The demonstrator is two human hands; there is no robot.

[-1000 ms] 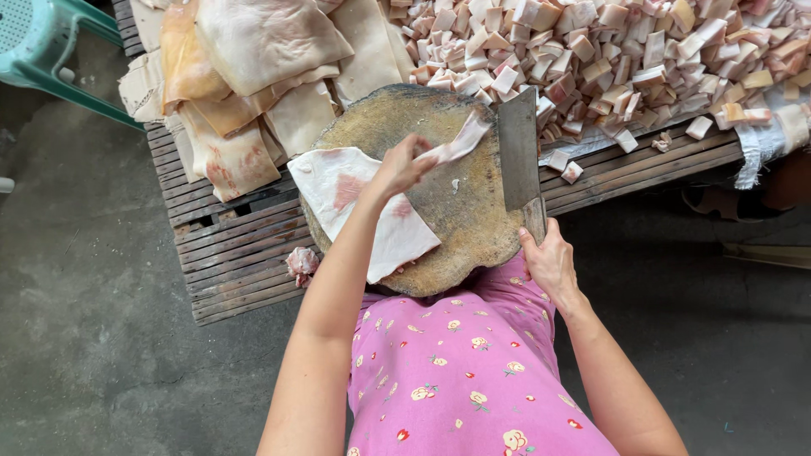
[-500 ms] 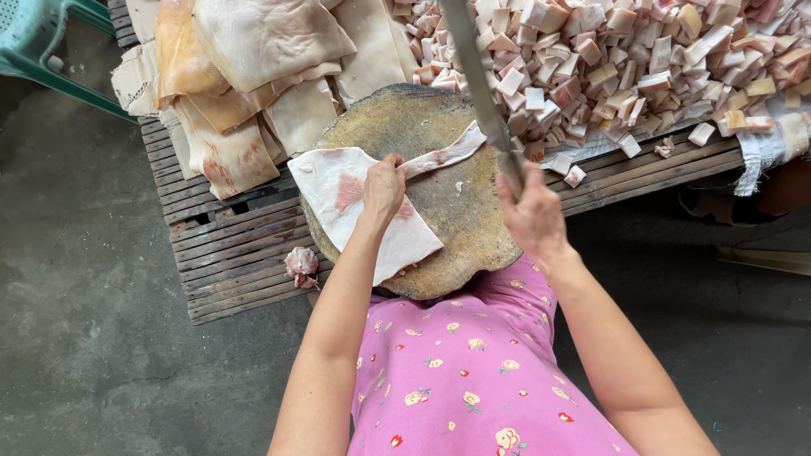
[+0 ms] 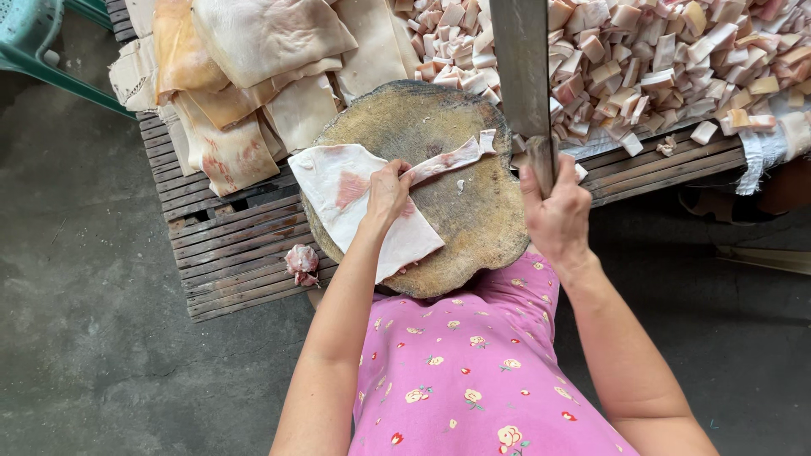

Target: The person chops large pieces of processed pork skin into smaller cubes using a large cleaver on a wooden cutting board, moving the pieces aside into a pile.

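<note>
Chopping step, as we read it: cleaver [image 3: 522, 76] raised, blade upright over the board, our right hand [image 3: 557, 215] wrapped tight round its handle, fingers closed on it. Our left hand [image 3: 387, 192] presses down on the slab of pork skin [image 3: 359, 203], fingers curled together on its upper edge, right where a narrow strip [image 3: 452, 158] runs off toward 2 o'clock.

The slab lies on the round wooden chopping block [image 3: 456, 219], covering its 9 o'clock side and overhanging the rim a little. The strip reaches to near the block's 1 o'clock edge, partly attached as far as we can tell.

Our judgement: the coming stroke has to land on the strip side, clear of the left fingertips, which sit very close to the cutting line. That is the hazard here.

Around us:
- 12 to 2 o'clock of the block: big heap of cut cubes of skin and fat [image 3: 676, 59], crowding the block's far rim.
- 10 to 11 o'clock: stack of uncut skin sheets [image 3: 253, 59], some yellowish.
- All on a slatted wooden pallet [image 3: 228, 253]; a small scrap of meat [image 3: 302, 262] at 8 o'clock.
- Green plastic chair [image 3: 34, 42] far at 10 o'clock, on concrete floor [image 3: 84, 338].

Nothing lies across the block's bare half; the swing path looks open.
</note>
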